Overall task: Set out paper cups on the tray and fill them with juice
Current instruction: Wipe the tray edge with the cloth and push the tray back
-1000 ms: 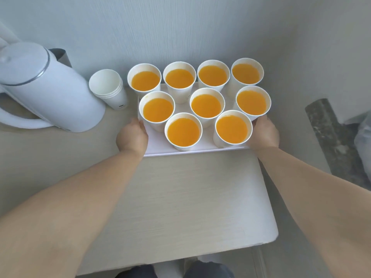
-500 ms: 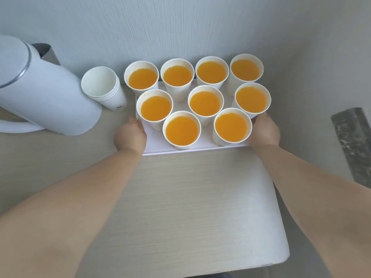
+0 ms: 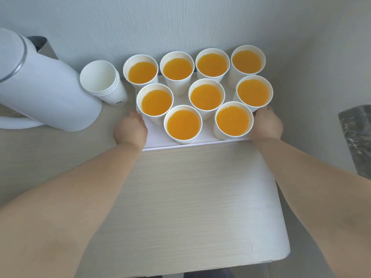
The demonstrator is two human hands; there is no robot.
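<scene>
A white tray lies at the back of the wooden table, against the wall. Several white paper cups stand on it, each full of orange juice. My left hand grips the tray's left edge, with its fingers hidden under the rim. My right hand grips the right edge beside the front right cup. The tray sits level and the juice is still.
A stack of empty paper cups stands left of the tray. A large white jug stands further left. The light wooden table ends at a rounded front right corner. A dark stone slab is on the right.
The view has shifted slightly; both hands stay on the tray's side edges and the tray and cups have hardly moved.
</scene>
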